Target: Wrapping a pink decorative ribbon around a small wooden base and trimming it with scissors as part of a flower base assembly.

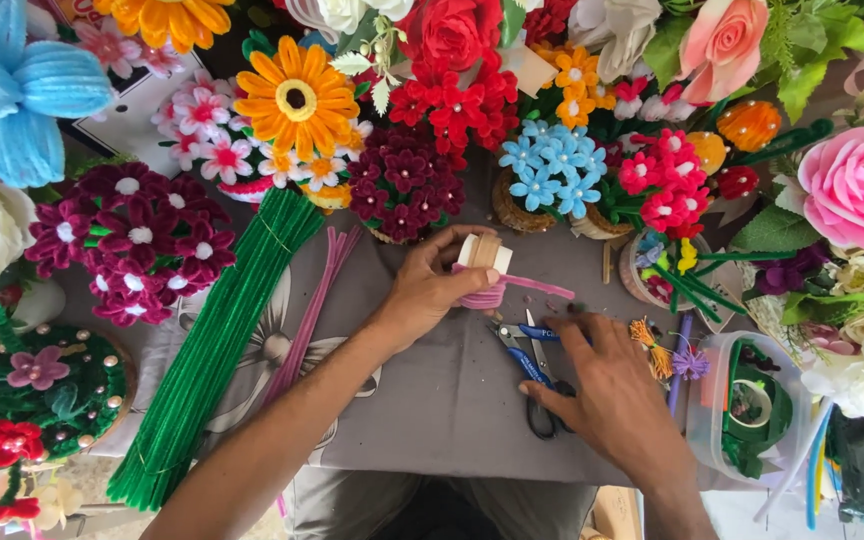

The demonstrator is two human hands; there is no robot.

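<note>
Brightness: high, even daylight tone; colours saturated.
Source: diffuse; direction cannot be told.
Shadows: soft and short, under the right hand (617, 390) and left hand (430, 290) on the grey cloth (432, 400).
Glare: mild sheen on the pink rose (857, 185) and the clear plastic tub (717, 400).
Focus: sharp at centre; white blooms at the right edge slightly soft.
Distortion: wide-angle stretch at corners, notably the blue flower (12, 85).
Motion blur: slight, on right-hand fingers.

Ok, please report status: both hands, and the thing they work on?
Left hand holds wooden block wound with pink pipe cleaner. Right hand on scissors, blue pliers beside. Nothing in the way.
</note>
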